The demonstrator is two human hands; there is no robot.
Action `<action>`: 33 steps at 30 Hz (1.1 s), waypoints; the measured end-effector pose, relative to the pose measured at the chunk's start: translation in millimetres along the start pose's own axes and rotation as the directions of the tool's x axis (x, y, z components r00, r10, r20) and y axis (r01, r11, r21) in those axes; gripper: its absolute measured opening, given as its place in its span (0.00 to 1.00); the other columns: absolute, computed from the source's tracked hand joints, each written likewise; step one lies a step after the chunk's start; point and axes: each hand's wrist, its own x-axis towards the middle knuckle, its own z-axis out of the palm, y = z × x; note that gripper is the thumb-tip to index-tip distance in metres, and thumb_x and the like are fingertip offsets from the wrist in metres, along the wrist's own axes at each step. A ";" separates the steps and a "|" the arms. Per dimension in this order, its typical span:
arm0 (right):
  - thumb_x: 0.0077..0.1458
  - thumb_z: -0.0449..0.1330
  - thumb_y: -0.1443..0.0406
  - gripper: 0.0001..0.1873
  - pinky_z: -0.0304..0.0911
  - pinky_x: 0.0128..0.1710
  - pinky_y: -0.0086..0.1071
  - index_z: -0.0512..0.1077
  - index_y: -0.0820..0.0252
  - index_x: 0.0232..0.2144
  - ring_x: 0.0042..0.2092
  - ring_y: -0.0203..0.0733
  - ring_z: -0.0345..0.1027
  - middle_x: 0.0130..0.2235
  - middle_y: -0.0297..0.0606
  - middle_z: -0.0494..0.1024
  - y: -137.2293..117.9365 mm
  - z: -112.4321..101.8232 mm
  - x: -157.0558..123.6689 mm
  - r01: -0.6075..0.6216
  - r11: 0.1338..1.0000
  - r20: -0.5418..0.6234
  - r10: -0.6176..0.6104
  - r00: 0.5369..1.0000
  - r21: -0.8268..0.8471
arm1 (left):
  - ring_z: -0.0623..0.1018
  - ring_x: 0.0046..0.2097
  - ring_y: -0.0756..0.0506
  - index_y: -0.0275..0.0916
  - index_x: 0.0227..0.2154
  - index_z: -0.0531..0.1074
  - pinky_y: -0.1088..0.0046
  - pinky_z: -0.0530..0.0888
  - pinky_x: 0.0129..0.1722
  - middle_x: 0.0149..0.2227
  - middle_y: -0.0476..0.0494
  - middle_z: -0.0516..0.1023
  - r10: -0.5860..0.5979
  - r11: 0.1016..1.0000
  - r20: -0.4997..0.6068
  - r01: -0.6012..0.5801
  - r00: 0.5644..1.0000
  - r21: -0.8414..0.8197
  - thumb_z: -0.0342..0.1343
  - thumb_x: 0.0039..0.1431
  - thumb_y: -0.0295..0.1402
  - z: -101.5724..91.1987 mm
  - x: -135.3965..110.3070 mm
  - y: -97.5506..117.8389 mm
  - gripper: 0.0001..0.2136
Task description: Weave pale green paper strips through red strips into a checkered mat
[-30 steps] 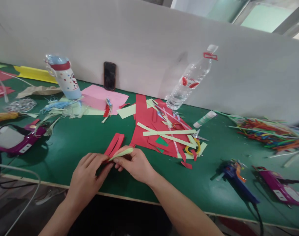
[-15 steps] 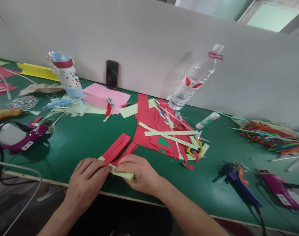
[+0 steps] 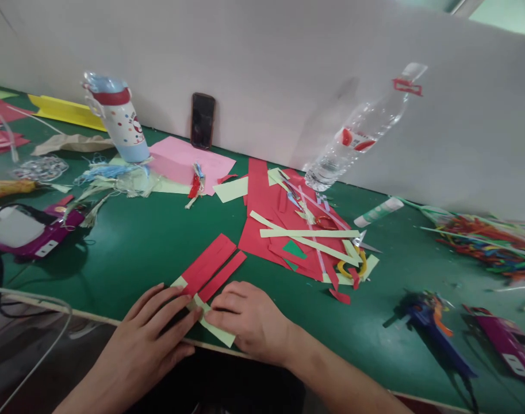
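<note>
Near the table's front edge lie red paper strips (image 3: 213, 259), side by side and slanting away, their near ends meeting a pale green paper strip (image 3: 219, 332). My left hand (image 3: 152, 328) rests on the near end of these papers with its fingers stretched out and apart, fingertips pressing on the green strip. My right hand (image 3: 249, 322) is curled at the other side, its fingers closed over the edge of the green strip; the thumb is hidden. Beyond my hands, red paper (image 3: 257, 201) carries loose pale green strips (image 3: 309, 233) and scissors with yellow handles (image 3: 342, 270).
A leaning clear bottle (image 3: 352, 141), a phone (image 3: 202, 121) and a patterned flask (image 3: 122, 118) stand by the wall. A glue stick (image 3: 378, 211), a blue glue gun (image 3: 437, 336) and coloured craft sticks (image 3: 486, 238) lie right. Purple power strips (image 3: 55, 236) with cables lie at both sides.
The green strip's free end, raised and bent in my right hand before, now lies flatter and points toward the table edge. My left fingers have spread out over the paper. The view has shifted slightly.
</note>
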 end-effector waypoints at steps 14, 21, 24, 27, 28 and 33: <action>0.67 0.52 0.67 0.16 0.66 0.55 0.46 0.72 0.64 0.53 0.53 0.50 0.66 0.51 0.47 0.77 30.3 -19.2 27.6 -0.276 0.958 -0.064 0.272 0.960 -0.076 | 0.71 0.61 0.43 0.55 0.55 0.72 0.56 0.51 0.69 0.56 0.48 0.76 -0.083 0.995 -0.003 0.083 0.997 -0.048 0.59 0.60 0.49 7.0 -9.6 0.9 0.21; 0.65 0.57 0.62 0.19 0.65 0.56 0.51 0.71 0.64 0.55 0.54 0.55 0.65 0.53 0.49 0.75 54.7 -12.9 33.3 -0.538 0.830 -0.088 0.531 0.843 -0.149 | 0.72 0.59 0.43 0.55 0.55 0.71 0.56 0.49 0.69 0.56 0.49 0.75 -0.030 1.000 -0.017 0.029 0.999 -0.011 0.57 0.61 0.49 14.0 -11.7 -3.1 0.20; 0.62 0.61 0.62 0.17 0.66 0.53 0.50 0.73 0.62 0.52 0.53 0.54 0.66 0.51 0.48 0.75 56.1 -12.5 32.5 -0.556 0.824 -0.092 0.549 0.831 -0.108 | 0.73 0.58 0.44 0.56 0.55 0.72 0.56 0.53 0.68 0.51 0.50 0.78 -0.098 0.994 -0.054 0.095 0.994 -0.062 0.55 0.64 0.45 16.5 -13.5 -1.2 0.17; 0.61 0.62 0.65 0.10 0.67 0.52 0.48 0.74 0.60 0.46 0.50 0.51 0.69 0.48 0.45 0.77 56.4 -10.4 32.1 -0.533 0.846 -0.168 0.520 0.837 -0.034 | 0.74 0.58 0.44 0.57 0.54 0.73 0.56 0.55 0.68 0.49 0.50 0.78 -0.142 0.986 -0.073 0.135 0.987 -0.093 0.54 0.65 0.42 17.6 -14.3 0.8 0.15; 0.61 0.61 0.66 0.07 0.67 0.51 0.47 0.75 0.59 0.42 0.49 0.50 0.70 0.46 0.44 0.78 56.4 -10.1 31.9 -0.517 0.856 -0.210 0.505 0.837 -0.003 | 0.74 0.58 0.44 0.57 0.54 0.73 0.56 0.55 0.68 0.49 0.50 0.78 -0.138 0.987 -0.072 0.131 0.988 -0.090 0.54 0.65 0.42 17.5 -14.1 1.3 0.15; 0.61 0.59 0.71 0.05 0.69 0.46 0.40 0.72 0.57 0.35 0.43 0.43 0.73 0.39 0.40 0.80 51.4 -21.9 29.3 -0.281 0.939 -0.404 0.339 0.850 0.197 | 0.74 0.57 0.44 0.57 0.53 0.73 0.57 0.57 0.68 0.48 0.51 0.78 -0.141 0.988 -0.077 0.136 0.987 -0.069 0.53 0.66 0.38 16.0 -10.7 2.0 0.14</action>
